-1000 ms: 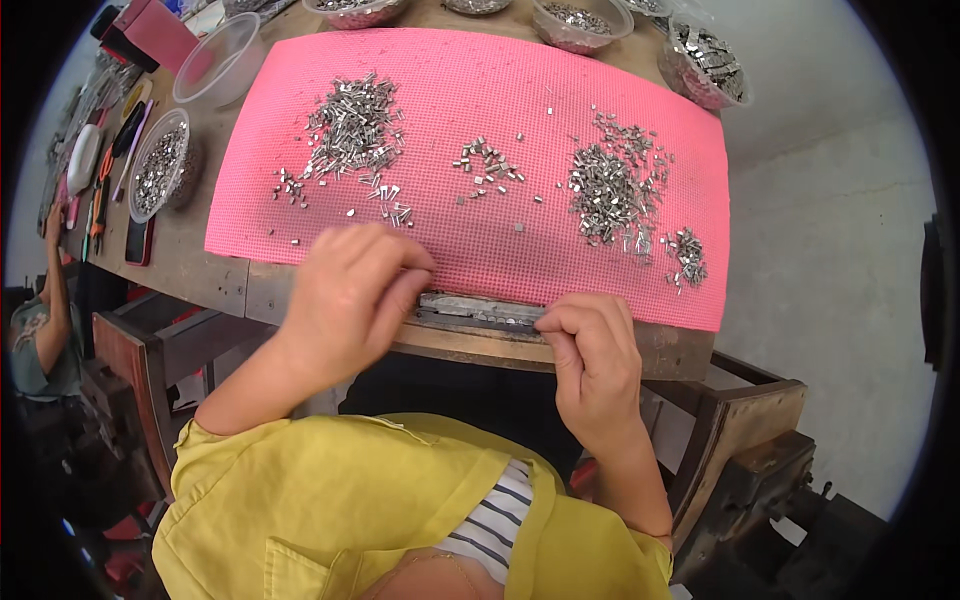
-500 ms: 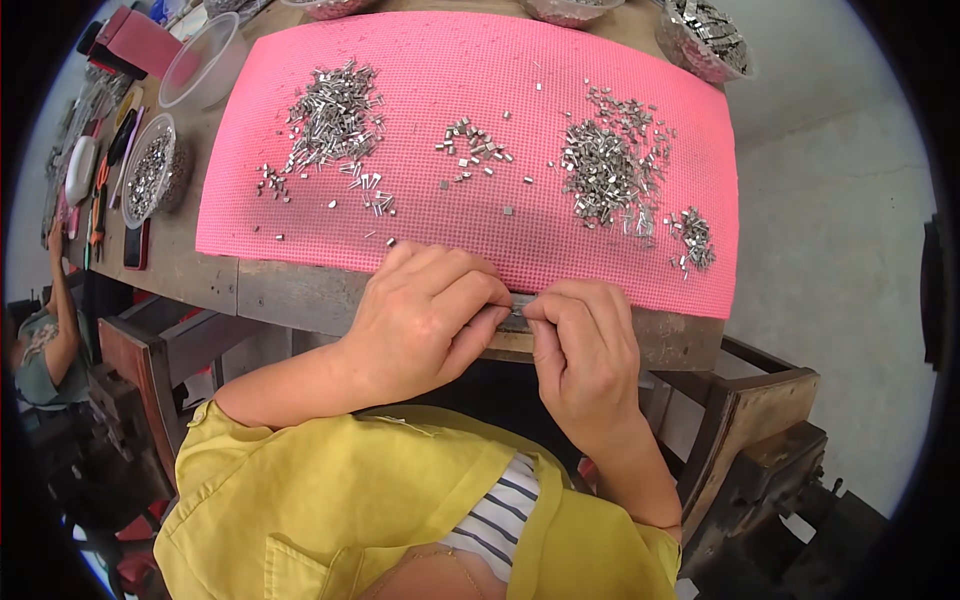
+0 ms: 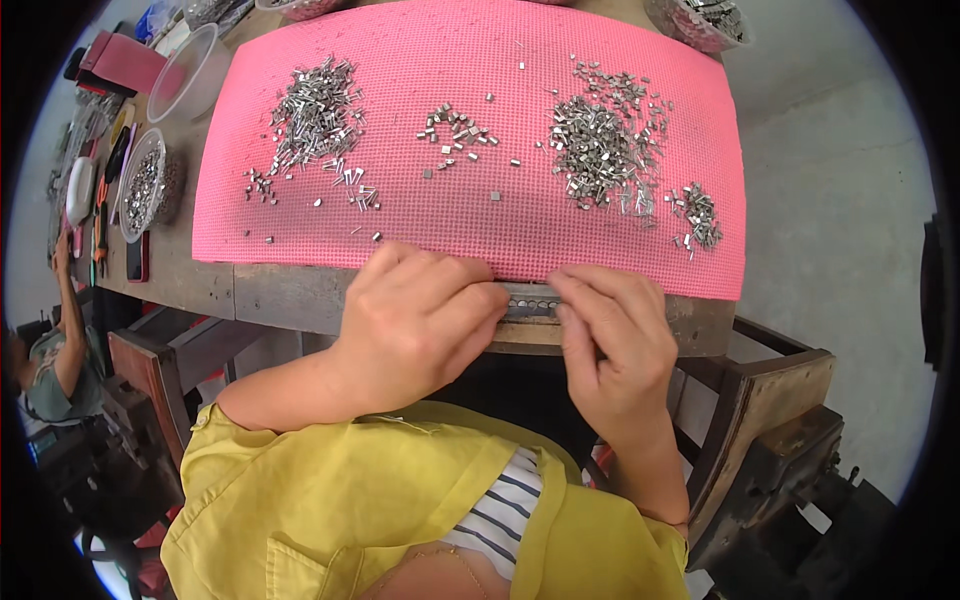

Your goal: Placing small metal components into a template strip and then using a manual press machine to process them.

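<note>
A narrow grey strip of small, shiny metal links [image 3: 532,300] spans the gap between my hands at the table's front edge. My left hand [image 3: 415,320] is closed, its thumb and curled fingers meeting at the strip's left end. On the other side, my right hand [image 3: 620,340] grips the right end, index finger above and thumb below. Both fingertips partly hide the strip's ends. Beyond the hands lies a pink textured mat [image 3: 400,215]. It bears a pile of thin metal pins [image 3: 312,115], a few scattered metal bits [image 3: 455,130] and a larger pile of metal pieces [image 3: 595,150].
A smaller heap of metal pieces [image 3: 697,215] lies near the mat's right edge. On the left stand a tub of small parts [image 3: 148,185], a clear plastic tub [image 3: 190,75] and a phone [image 3: 138,257]. Another person [image 3: 65,345] sits at far left.
My right hand has moved right, away from my left hand, and more of the link strip shows between them. The view has shifted slightly.
</note>
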Motion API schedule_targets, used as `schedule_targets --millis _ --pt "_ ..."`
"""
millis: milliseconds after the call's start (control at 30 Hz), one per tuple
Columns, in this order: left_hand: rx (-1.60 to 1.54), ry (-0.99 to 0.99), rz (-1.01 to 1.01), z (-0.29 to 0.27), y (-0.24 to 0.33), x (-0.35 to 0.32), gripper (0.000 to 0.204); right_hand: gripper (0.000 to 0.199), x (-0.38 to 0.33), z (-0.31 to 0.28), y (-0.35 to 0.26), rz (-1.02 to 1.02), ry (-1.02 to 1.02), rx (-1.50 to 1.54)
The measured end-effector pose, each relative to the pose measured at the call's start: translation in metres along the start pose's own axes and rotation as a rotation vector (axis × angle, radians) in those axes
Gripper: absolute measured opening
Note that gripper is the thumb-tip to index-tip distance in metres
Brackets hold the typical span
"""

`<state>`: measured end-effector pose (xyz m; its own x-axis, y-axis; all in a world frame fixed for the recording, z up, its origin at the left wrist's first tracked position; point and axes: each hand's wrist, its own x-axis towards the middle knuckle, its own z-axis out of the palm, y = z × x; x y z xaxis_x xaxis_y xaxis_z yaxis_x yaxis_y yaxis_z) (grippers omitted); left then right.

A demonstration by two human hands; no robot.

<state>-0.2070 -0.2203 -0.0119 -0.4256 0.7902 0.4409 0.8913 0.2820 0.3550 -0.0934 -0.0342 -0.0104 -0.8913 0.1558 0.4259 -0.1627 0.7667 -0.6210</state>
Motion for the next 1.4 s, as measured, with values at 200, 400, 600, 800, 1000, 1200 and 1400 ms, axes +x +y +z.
schedule_targets --millis 200,400,600,800,1000,1200,1400 --pt "-0.234 -0.010 -0.157 -0.009 -0.012 -0.005 0.034 0.031 -0.002 -0.016 0.009 0.040 0.071 -0.098" --pt "-0.189 0.036 -0.260 -0.025 -0.031 -0.012 0.035 0.031 -0.009 -0.028 0.024 0.035 0.093 -0.353" --pt "-0.111 0.063 -0.201 -0.026 -0.032 0.003 0.032 0.030 -0.010 -0.038 0.039 0.043 0.125 -0.584" --pt "-0.111 -0.026 -0.018 -0.003 -0.032 0.045 0.021 0.025 -0.010 -0.045 0.046 0.075 0.110 -0.636" --pt "-0.119 -0.128 0.180 0.028 -0.028 0.091 0.024 0.028 -0.002 -0.037 0.055 0.038 0.063 -0.567" --pt "-0.069 -0.202 0.430 0.049 -0.036 0.120 0.024 0.024 0.014 -0.035 0.066 -0.046 0.046 -0.500" --pt "0.086 -0.318 0.649 0.041 -0.030 0.135 0.012 0.015 0.025 -0.033 0.078 -0.137 -0.024 -0.445"
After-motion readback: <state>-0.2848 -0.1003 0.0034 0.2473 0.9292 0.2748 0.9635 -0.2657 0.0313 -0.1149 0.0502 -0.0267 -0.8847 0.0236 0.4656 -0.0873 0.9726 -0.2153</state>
